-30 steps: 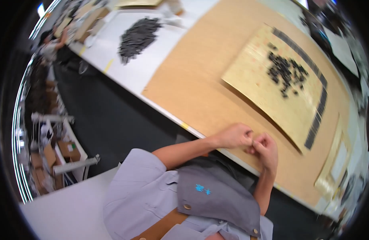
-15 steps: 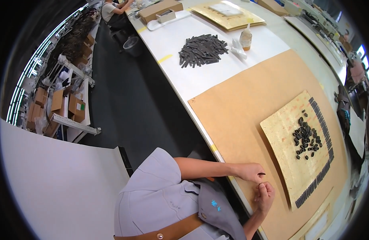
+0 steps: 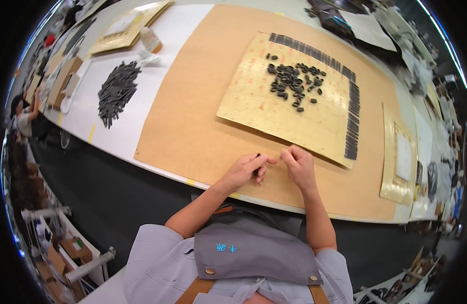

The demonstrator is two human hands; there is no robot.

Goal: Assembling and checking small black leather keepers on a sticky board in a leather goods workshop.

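Note:
My left hand (image 3: pixel 243 171) is over the near edge of the brown sheet, its fingers curled round a small dark strip (image 3: pixel 255 173). Just right of it, my right hand (image 3: pixel 300 167) is closed, thumb against fingers; whatever it may pinch is too small to make out. The fingertips of both hands nearly meet. Beyond them lies a yellowish board (image 3: pixel 243 96), bearing a loose heap of small black loops (image 3: pixel 289 78). Dark strips (image 3: pixel 353 111) run in a row side by side along the board's far and right edges.
At the left, a pile of dark strips (image 3: pixel 118 91) lies on white paper. Near it stand a bottle of amber liquid (image 3: pixel 151 40) and a crumpled clear wrapper (image 3: pixel 150 59). Further boards (image 3: pixel 390 167) lie at the right. A person (image 3: pixel 25 119) sits at the far left.
My view has swung to the right, so the board now sits ahead of me. The hands, earlier together, are slightly apart; the left still holds a dark strip.

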